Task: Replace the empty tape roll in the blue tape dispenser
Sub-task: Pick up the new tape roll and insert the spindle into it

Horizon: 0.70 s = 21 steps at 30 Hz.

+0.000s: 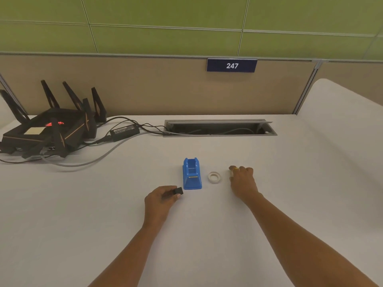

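Bench (269, 204): pale, plain surface, backed by a tan partition.

Blue tape dispenser (192, 175): upright near the middle of the bench, its roll bay open at the top and showing no roll inside.

Tape roll (214, 177): whitish ring lying flat on the bench just beside the dispenser, on the side toward the right edge, not touching it.

Black piece (178, 191): small dark block, pinched between thumb and fingertips of the left hand (160, 200), just in front of the dispenser's near left corner. Whether it touches the bench cannot be told.

Right hand (242, 179): palm down past the tape roll toward the right edge, fingers curled around a small pale object (230, 172) that is mostly hidden; what that object is cannot be told. A yellow ring (236, 168) shows on one finger.

Router (49, 129): black, with several upright antennas, at the far left corner of the bench; red lights on top.

Power adapter (124, 131): black brick beside the router, cables trailing to a cable tray (219, 128) recessed along the far edge, its lid raised.

Number plate (231, 65): dark blue, reading 247, on the partition above the tray.
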### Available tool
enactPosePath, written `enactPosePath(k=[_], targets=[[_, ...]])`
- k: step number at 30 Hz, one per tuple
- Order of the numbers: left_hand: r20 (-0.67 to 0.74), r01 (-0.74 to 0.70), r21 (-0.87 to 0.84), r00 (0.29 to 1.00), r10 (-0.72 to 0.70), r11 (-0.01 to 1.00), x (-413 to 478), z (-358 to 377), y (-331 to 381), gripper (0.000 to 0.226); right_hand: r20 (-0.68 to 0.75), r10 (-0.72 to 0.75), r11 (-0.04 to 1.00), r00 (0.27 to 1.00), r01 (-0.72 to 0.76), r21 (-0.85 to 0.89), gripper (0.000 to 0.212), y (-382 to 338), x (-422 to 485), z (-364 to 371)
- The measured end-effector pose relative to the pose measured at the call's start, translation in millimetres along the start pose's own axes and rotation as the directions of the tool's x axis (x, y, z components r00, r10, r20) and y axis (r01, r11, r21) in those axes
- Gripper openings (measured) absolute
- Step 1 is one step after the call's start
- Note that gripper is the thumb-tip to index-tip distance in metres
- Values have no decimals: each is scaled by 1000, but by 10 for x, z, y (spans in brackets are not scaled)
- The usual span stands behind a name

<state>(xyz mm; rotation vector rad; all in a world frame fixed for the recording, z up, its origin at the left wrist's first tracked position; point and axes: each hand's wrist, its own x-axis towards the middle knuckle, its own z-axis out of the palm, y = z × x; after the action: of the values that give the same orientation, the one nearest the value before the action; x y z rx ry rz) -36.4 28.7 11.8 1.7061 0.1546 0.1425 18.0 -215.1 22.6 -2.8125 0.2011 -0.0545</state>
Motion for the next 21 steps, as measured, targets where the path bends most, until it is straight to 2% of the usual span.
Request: enactPosePath(k=[4, 11, 15, 19, 21], targets=[[16, -28, -16, 999, 28, 999, -46, -6, -20, 25, -23, 12, 998, 1000, -11, 55, 41, -63, -184, -1], [43, -24, -102, 999, 29, 994, -230, -26, -43, 25, -75, 66, 912, 995, -30, 409, 46, -293, -631, 21], [57, -24, -133, 998, 32, 991, -367, -52, -54, 24, 35, 3, 647, 999, -29, 762, 30, -457, -915, 32], [70, -27, -154, 997, 38, 988, -507, -64, -51, 25, 135, -94, 396, 986, -87, 914, 18, -592, -1143, 116], [83, -29, -167, 996, 44, 986, -571, -69, -61, 27, 174, -115, 324, 978, -129, 937, 18, -650, -1217, 169]])
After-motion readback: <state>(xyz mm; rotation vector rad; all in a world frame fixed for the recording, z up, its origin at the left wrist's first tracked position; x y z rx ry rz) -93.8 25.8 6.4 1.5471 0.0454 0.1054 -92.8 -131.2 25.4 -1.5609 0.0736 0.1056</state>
